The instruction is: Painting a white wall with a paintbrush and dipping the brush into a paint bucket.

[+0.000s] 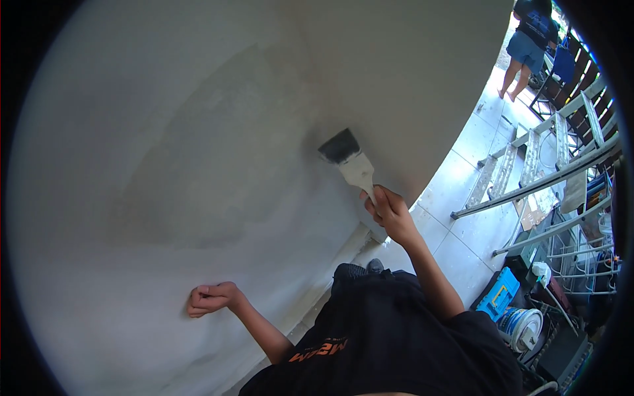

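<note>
My right hand grips a paintbrush by its pale handle, dark bristles pointing up and left near the corner of a light wall. I cannot tell whether the bristles touch it. A large darker, blotchy patch spreads over the wall left of the brush. My left hand is curled into a fist against or just beside the wall, lower left, with nothing visible in it.
At the right are an aluminium ladder, a blue toolbox, a paint bucket and metal racks on the tiled floor. Another person stands at the top right, facing away.
</note>
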{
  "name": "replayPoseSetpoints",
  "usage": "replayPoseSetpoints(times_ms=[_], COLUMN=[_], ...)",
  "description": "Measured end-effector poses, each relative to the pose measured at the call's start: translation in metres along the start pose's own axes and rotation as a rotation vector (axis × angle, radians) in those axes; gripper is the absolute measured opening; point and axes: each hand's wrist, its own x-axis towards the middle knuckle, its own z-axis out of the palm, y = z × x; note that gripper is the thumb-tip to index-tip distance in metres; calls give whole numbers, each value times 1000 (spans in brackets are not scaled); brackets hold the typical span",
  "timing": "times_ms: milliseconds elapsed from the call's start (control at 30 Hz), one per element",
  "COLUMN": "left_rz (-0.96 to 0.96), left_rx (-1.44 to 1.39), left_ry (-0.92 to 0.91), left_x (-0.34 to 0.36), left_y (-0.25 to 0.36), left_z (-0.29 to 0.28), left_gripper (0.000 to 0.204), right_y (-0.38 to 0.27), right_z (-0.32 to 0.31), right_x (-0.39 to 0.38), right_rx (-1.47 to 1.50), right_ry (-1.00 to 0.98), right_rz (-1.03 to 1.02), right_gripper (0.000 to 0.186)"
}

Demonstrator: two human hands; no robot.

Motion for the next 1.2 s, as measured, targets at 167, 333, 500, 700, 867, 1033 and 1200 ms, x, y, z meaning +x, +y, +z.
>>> replayPoseSetpoints(times_ms=[167, 333, 500, 700, 867, 1033, 1200], left_rz=[-11, -51, -30, -37, -28, -16, -5], left_rx=[-48, -291, -258, -343, -320, -296, -270], left_ry=[7, 76, 50, 79, 71, 52, 29], left_x=[-3, -12, -12, -12, -12, -13, -13], left_y=[-4, -4, -7, -9, -8, -11, -10], left_z=[-1, 2, 3, 5, 0, -1, 0], left_gripper=[21, 20, 21, 24, 24, 21, 20], right_y=[29, 55, 46, 64, 82, 50, 54], right_z=[19, 20, 12, -4, -17, -4, 10], right_x=[35, 68, 67, 36, -6, -5, 20], right_rx=[140, -15, -107, -217, -493, -646, -648], right_ry=[-69, -53, -45, 27, 263, 326, 371], right_rz=[66, 12, 13, 1, -332, -488, -434], right_gripper=[32, 33, 36, 33, 23, 30, 33])
